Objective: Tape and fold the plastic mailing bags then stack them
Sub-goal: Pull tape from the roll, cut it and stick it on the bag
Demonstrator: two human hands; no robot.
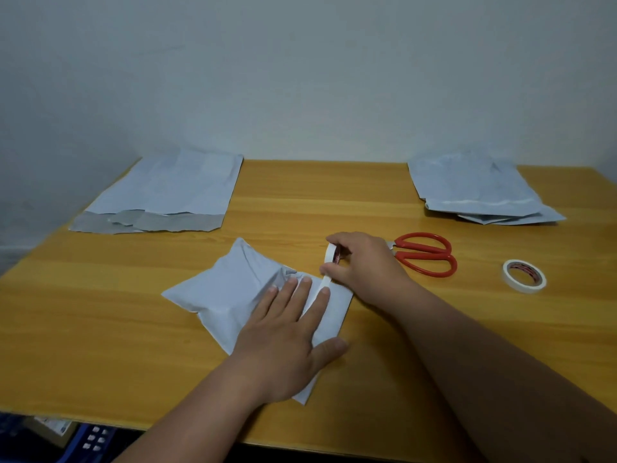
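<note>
A: Where is the folded mailing bag (pixel 233 295)?

B: On the wooden table (pixel 100 329), right under the left hand (pixel 283 335). That hand lies flat on the bag's folded flap, fingers straight and slightly spread, thumb out along the flap's near edge.

A: And the right hand (pixel 364 262)?

B: Its fingers are curled round a small tape roll (pixel 332 253), held upright just past the left fingertips. A white strip of tape (pixel 325 285) runs from the roll down to the bag, and the left index fingertip presses on its lower end.

A: What lies beyond the fingers?

B: Red-handled scissors (pixel 424 259) just behind the right hand, their blades hidden by it. A 2nd tape roll (pixel 524 276) lies flat further out to the right. Far beyond the left fingertips lies a pile of flat bags (pixel 167 192) with grey open ends; far beyond the right hand, a stack of bags (pixel 480 192) at the table's back corner.
</note>
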